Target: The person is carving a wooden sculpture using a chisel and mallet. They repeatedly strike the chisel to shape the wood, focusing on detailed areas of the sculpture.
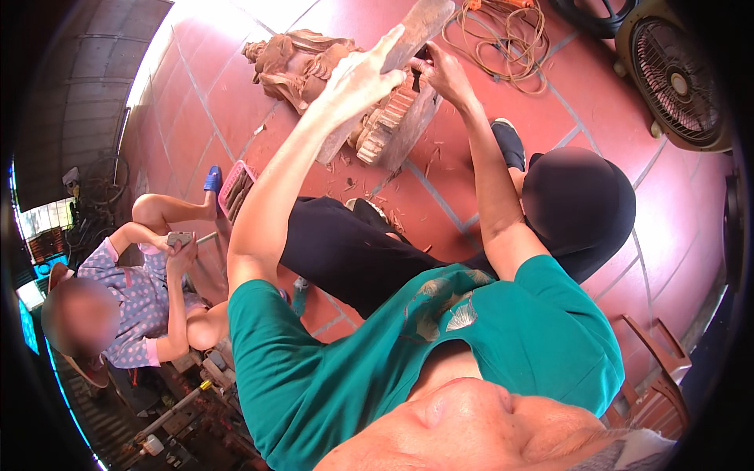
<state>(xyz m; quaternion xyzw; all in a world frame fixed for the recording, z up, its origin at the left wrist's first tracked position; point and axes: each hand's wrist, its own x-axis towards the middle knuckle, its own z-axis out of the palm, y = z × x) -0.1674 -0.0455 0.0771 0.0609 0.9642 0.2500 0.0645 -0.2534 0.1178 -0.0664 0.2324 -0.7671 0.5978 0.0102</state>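
Observation:
My left hand (360,81) lies over a long, worn wooden board (428,22), its index finger and thumb stretched out and apart. Close to the board's right edge, my right hand (444,76) has its fingers curled around a small dark thing that I cannot make out. Under and beside the board is a block of carved wood (385,129) with ridged, layered relief, tilted on the floor. Behind my left hand sits a larger brown wood carving (302,67) with deep folds. Wood chips (349,182) are scattered below the block.
A person (145,290) sits at the left holding a phone (179,238), beside a pink basket (236,188). An orange-yellow cable (503,43) lies coiled at the far right. A box fan (675,82) stands beyond it, and a brown chair (660,377) is at lower right.

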